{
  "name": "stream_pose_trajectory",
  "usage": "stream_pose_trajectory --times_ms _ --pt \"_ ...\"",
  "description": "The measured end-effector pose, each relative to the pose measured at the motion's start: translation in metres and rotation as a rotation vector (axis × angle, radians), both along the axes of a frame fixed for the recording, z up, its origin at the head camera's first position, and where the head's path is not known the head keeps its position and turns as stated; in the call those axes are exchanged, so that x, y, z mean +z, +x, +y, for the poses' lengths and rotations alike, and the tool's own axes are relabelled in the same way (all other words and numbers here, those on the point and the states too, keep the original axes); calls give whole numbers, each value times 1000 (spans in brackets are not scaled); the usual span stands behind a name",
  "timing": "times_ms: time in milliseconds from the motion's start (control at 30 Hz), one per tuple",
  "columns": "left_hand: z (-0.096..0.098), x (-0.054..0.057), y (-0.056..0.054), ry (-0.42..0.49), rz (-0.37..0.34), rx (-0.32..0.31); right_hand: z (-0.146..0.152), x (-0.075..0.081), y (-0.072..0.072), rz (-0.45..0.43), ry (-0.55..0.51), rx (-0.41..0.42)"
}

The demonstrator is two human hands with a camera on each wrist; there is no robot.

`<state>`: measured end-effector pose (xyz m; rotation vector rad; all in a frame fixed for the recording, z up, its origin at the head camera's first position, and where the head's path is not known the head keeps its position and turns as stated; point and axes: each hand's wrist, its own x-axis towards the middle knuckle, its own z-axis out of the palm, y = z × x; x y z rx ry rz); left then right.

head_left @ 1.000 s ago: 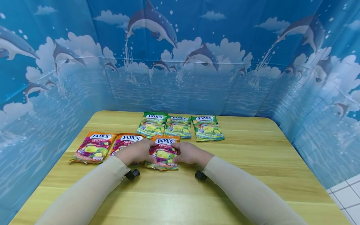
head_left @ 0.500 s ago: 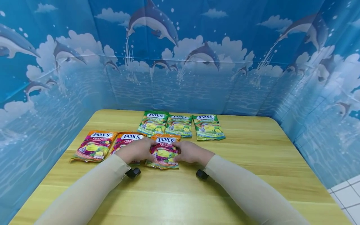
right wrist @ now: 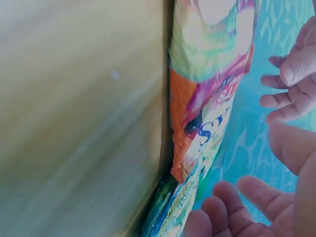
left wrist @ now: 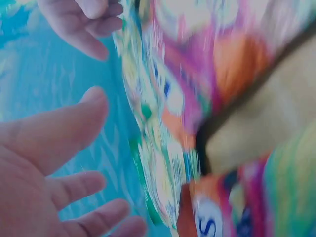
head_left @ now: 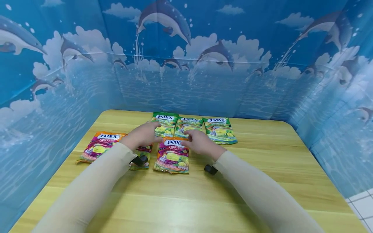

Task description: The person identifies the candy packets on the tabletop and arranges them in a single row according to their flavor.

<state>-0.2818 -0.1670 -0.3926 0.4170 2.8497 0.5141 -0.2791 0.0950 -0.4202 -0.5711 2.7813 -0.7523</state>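
Note:
A purple and orange candy bag (head_left: 172, 158) marked FOX'S FRUITS lies flat on the table at the middle of the head view. My left hand (head_left: 143, 135) hovers by its upper left corner, fingers spread and holding nothing. Over its upper right side is my right hand (head_left: 200, 142), also loose, its fingertips close to the bag's top. Both wrist views show bare palms, with a gap between the left hand (left wrist: 59, 138) and the blurred bags. Under the left wrist, a second fruit bag (head_left: 143, 158) is mostly hidden. A third fruit bag (head_left: 97, 148) sits at the left, partly behind the sleeve.
Behind the fruit bags, three green FOX'S bags lie in a row: a left one (head_left: 165, 120), a middle one (head_left: 190, 124) and a right one (head_left: 220, 132). The wooden table (head_left: 262, 155) ends at a dolphin-print curtain (head_left: 186, 84) at the back and sides.
Both hands have let go of the middle fruit bag's sides and moved up and away toward the green bags. The bag stays on the table. The head view has shifted slightly.

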Motion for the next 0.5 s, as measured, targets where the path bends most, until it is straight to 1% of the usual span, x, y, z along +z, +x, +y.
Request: stream_pose_trajectory --times_ms 67,133,267,367,500 --pt "-5 1 -13 17 16 29 -4 0 -8 27 -23 -20" --pt "-10 0 -25 35 13 63 -9 -1 -17 48 -33 -30" --pt "-21 -6 -46 49 -28 102 -21 0 -31 46 -54 -36" --pt "-28 -10 -57 67 -67 116 -31 1 -41 36 -55 -32" --pt "-33 -13 -65 78 -113 131 -42 0 -56 16 -23 -29"
